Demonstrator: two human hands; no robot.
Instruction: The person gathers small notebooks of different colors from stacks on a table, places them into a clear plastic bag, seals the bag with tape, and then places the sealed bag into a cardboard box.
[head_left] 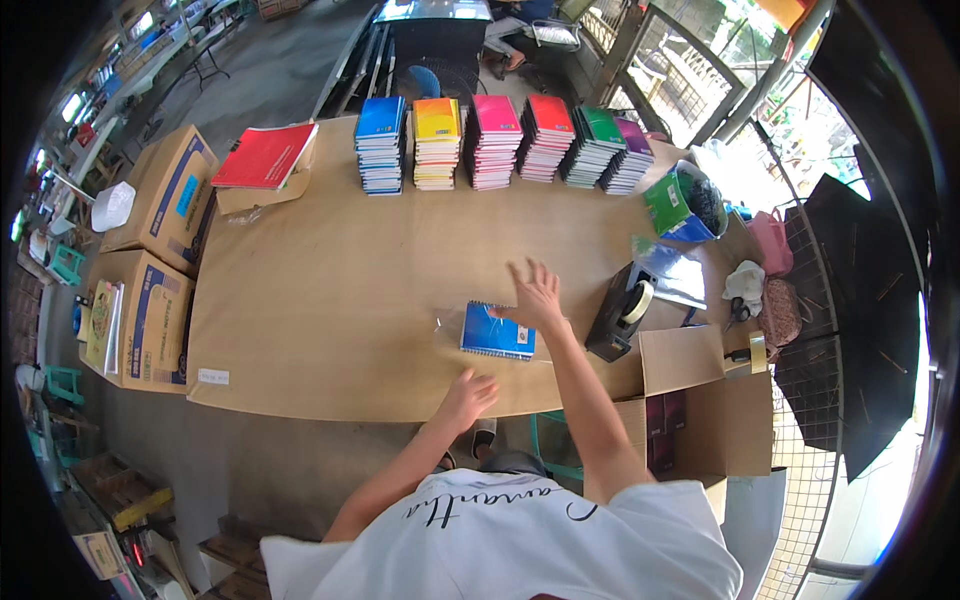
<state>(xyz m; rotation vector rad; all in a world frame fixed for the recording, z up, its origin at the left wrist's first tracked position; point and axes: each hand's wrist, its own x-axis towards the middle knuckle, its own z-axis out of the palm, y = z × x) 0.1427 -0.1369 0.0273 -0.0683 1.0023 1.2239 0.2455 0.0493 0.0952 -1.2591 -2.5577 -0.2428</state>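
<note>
A blue spiral notebook (490, 333) lies on the table near its front edge, with clear plastic (448, 322) sticking out at its left side. My right hand (538, 297) is over the notebook's upper right part, fingers spread, the thumb reaching across its cover; I cannot tell whether it touches. Just below the notebook, at the table's front edge, my left hand (470, 398) is apart from it, its fingers loosely bent and holding nothing. To the right of my right hand stands a black tape dispenser (622, 312) with a roll of tape.
Several stacks of notebooks (492, 150) line the table's far side. Red notebooks (265, 157) lie at far left beside cardboard boxes (150, 320). On the right are a green-blue container (682, 205), shiny plastic sheets (675, 272), scissors (738, 311) and an open carton (735, 420).
</note>
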